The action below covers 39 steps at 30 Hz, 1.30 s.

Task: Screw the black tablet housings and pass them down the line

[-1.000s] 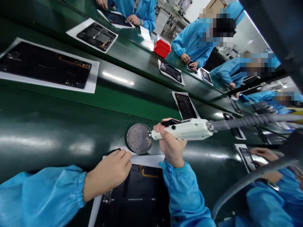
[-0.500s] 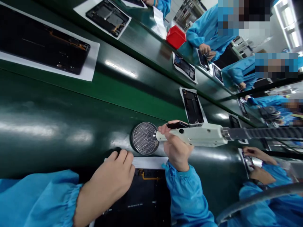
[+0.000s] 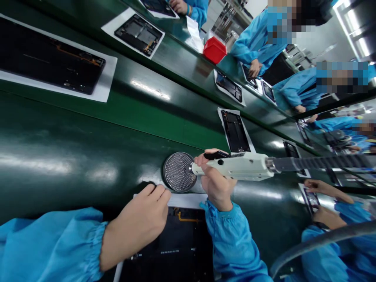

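My right hand (image 3: 217, 186) is wrapped round a pale green electric screwdriver (image 3: 246, 166), whose metal tip points left over a round dish (image 3: 179, 172) with a surface full of small holes. Below the dish, my left hand (image 3: 143, 219) has its fingers curled and bent down at the top left of a black tablet housing (image 3: 179, 250); whatever its fingertips hold, if anything, is hidden. The housing lies on a white sheet (image 3: 188, 200), and an orange flex strip shows near its top edge.
Several housings on white sheets lie beyond, one large at the left (image 3: 53, 58) and one behind the screwdriver (image 3: 236, 133). A red bin (image 3: 214, 50) stands farther back. A co-worker's hands (image 3: 326, 203) are at the right, above a thick grey cable (image 3: 320, 243).
The left hand has shifted slightly right. The screwdriver stays in the right hand with its tip still over the dish. Housings beyond appear slightly displaced.
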### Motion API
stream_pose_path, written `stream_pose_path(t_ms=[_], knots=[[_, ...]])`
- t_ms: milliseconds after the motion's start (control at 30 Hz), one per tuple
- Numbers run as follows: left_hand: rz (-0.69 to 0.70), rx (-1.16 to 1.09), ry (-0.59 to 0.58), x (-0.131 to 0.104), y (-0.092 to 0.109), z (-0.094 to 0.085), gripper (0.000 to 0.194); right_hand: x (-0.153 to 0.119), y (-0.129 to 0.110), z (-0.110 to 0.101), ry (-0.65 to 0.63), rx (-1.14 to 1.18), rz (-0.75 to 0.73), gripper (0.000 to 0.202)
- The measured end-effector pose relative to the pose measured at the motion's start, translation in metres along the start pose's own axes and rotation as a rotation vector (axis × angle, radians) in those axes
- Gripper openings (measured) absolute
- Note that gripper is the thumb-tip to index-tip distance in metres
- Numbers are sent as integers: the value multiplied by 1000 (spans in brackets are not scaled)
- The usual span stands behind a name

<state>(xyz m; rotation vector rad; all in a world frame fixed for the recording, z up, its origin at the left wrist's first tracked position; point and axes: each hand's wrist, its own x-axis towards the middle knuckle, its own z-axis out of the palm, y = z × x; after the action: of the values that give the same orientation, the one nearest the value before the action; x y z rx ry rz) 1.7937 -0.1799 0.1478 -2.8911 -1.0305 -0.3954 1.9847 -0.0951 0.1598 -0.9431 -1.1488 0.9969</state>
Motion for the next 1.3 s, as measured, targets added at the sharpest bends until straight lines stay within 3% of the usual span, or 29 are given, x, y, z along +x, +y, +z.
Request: stream_pose_path(t_ms=[167,267,367,467,767,1100,1300], knots=[[73,-117,42,-3,2,7,11,-19,-33,-6,13,48,-94,29],[118,-239,-7,-2,-1,16,14,-44,-46,-14,-57,26,-94,32],[120,-317,-74,2,-4,23,17,-69,-44,-20,-158,-37,-59,34],[125,-294,-62,4,-4,29,16,-85,-36,-23,-173,-95,-35,34],[124,-208,16,9,4,42,17,-89,-27,-23,-132,-101,19,27],[215,-129,16,6,9,30,12,-94,-26,-22,-194,-107,-6,30],[171,-166,-20,0,16,26,20,-97,-23,-24,-171,-143,3,28]])
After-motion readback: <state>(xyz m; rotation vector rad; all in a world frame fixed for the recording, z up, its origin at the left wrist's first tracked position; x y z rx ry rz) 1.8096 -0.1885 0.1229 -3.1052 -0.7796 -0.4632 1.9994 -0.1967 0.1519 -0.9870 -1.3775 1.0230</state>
